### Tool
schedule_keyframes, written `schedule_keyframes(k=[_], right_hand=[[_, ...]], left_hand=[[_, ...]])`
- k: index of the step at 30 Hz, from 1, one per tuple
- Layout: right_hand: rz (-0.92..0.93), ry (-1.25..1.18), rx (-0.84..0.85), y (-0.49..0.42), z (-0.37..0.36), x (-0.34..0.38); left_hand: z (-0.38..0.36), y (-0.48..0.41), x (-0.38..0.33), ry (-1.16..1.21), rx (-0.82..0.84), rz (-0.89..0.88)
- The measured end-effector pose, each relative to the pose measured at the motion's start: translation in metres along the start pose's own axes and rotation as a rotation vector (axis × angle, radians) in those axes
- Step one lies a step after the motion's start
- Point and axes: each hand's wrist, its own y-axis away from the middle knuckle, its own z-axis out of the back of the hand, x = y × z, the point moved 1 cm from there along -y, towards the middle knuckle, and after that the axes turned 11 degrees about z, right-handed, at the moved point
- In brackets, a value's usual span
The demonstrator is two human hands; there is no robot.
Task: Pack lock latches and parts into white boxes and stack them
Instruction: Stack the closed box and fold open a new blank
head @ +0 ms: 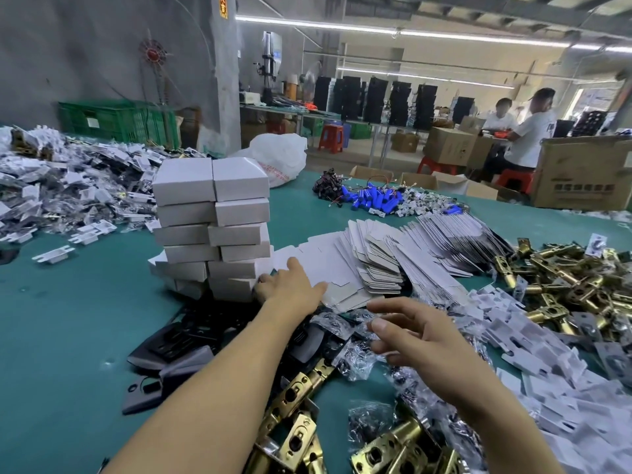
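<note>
A two-column stack of closed white boxes [213, 227] stands on the green table. My left hand [290, 283] reaches out to the stack's lower right, fingers straight, touching the bottom box and lying over flat white box blanks [376, 265]. My right hand [407, 333] hovers open, fingers spread, above small clear bags of parts [345, 325]. Brass lock latches [301, 395] lie near the front edge, with more brass latches [564, 285] heaped at the right. Black plates [171, 350] lie under my left forearm.
A heap of bagged parts and white plastic pieces [68, 193] fills the left back of the table [68, 336]. Blue batteries with wires [372, 196] lie at the back middle. White plastic inserts [547, 354] cover the right. Two people [526, 131] sit among cardboard cartons beyond.
</note>
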Motion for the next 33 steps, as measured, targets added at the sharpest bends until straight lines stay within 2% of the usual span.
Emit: schedule_keyframes(k=[5, 16, 21, 25, 30, 33], right_hand=[[0.016, -0.016, 0.031, 0.002, 0.003, -0.002], [0.014, -0.025, 0.019, 0.003, 0.006, -0.003], [0.014, 0.009, 0.028, 0.003, 0.004, -0.002], [0.008, 0.002, 0.023, 0.003, 0.004, -0.001], [0.004, 0.009, 0.045, 0.005, 0.001, 0.001], [-0.009, 0.022, 0.005, 0.005, 0.0, 0.003]], left_hand=[[-0.017, -0.007, -0.01, 0.086, -0.057, 0.094], [-0.011, -0.007, -0.021, 0.398, 0.02, 0.306], [-0.009, -0.005, -0.018, 0.369, 0.025, 0.278], [-0.011, -0.001, -0.016, 0.389, -0.036, 0.214], [0.007, 0.008, -0.024, 0.558, -0.135, 0.118], [0.027, 0.029, -0.03, 0.751, -0.228, 0.067]])
